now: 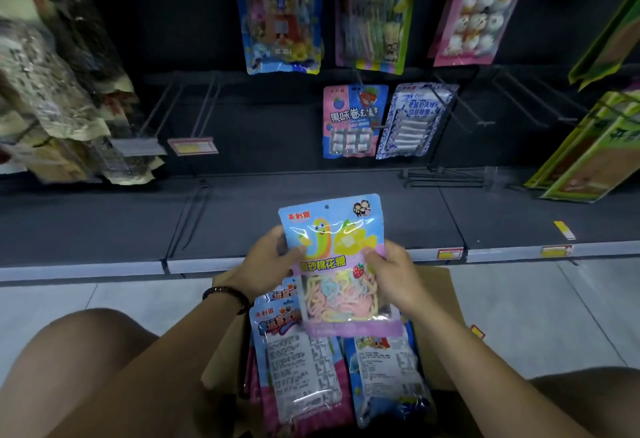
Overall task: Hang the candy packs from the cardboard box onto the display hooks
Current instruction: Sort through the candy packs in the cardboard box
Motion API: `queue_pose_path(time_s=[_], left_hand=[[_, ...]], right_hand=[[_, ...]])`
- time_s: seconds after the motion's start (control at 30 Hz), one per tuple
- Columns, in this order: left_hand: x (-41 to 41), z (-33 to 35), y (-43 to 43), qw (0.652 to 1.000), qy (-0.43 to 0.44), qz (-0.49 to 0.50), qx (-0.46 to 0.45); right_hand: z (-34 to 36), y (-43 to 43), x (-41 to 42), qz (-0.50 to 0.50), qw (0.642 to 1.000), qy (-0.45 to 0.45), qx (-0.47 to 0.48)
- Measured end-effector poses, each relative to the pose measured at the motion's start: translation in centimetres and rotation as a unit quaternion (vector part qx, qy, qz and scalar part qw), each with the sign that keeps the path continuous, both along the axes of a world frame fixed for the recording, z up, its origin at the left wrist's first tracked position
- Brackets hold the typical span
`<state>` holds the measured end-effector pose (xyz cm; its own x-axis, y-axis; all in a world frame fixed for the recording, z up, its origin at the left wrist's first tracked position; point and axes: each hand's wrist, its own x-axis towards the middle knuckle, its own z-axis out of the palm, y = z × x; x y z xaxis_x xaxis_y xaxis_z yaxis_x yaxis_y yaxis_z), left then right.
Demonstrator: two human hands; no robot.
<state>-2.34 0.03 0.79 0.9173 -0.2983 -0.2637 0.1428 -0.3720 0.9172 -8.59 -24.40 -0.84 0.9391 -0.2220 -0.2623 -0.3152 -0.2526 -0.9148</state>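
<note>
Both hands are up on one pack. It is a light-blue and pink plastic candy pack (337,264) with a rainbow worm on the front and a clear window of pastel candy strings. It is held upright over the open brown cardboard box (446,292), in front of the dark bottom shelf (311,216), and it is not on any hook. The small hang hole at its top edge is free.

The left hand (273,257) pinches the pack's left edge, thumb on the front and fingers tucked behind. The right hand (394,275) has the same grip on the right edge, thumb pressed beside the printed strawberry. A black beaded bracelet (227,294) sits on the left wrist.

Down in the box, more packs lie back side up. There is a pink-edged pack (298,368) on the left and a blue pack (388,378) just beside it on the right, both partly under the held one.

On the dark back wall, bare metal display hooks (204,108) jut out at the left, with an orange price tag (193,145) on one tip. More bare hooks (519,98) stand at the right.

Between the two sets of hooks hang a small pink-and-blue pack (353,119) and a blue-and-white patterned pack (412,119), side by side. Above them hang a blue pack with a gumball-machine picture (282,15), a pink-and-green pack (370,12) and a pink pack of round white sweets (481,8).

The box rests on a pale tiled floor (554,316).
</note>
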Motion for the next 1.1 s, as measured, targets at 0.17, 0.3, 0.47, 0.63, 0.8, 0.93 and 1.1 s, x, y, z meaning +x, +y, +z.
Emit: queue_pose_path(time_s=[0.17,0.3,0.47,0.63,0.8,0.93,1.1], left_hand=[[-0.7,2.2,-0.9,0.995,-0.015,0.039,-0.087],[-0.9,2.5,-1.2,0.992,-0.012,0.062,-0.108],[-1.7,2.6,-1.5,0.984,-0.062,0.126,-0.111],[-3.3,5.0,-1.5,0.981,-0.136,0.089,-0.110],[-3.5,10.7,-1.5,0.977,-0.185,0.007,-0.108],[-1.7,17.4,-2.4,0.967,-0.238,-0.024,-0.089],[1.8,27.0,-4.1,0.939,-0.335,-0.031,-0.071]], right_hand=[[1.8,0.5,-1.3,-0.027,0.997,-0.075,0.023],[4.1,0.4,-2.0,-0.009,0.986,-0.163,-0.037],[5.4,0.3,-2.4,0.070,0.962,-0.191,-0.181],[7.0,0.4,-2.2,0.007,0.982,-0.179,-0.055],[11.1,-0.5,-1.1,0.020,0.978,-0.205,-0.034],[16.4,-1.4,1.4,0.031,0.966,-0.254,-0.031],[26.2,-2.9,5.3,0.011,0.943,-0.320,-0.087]])
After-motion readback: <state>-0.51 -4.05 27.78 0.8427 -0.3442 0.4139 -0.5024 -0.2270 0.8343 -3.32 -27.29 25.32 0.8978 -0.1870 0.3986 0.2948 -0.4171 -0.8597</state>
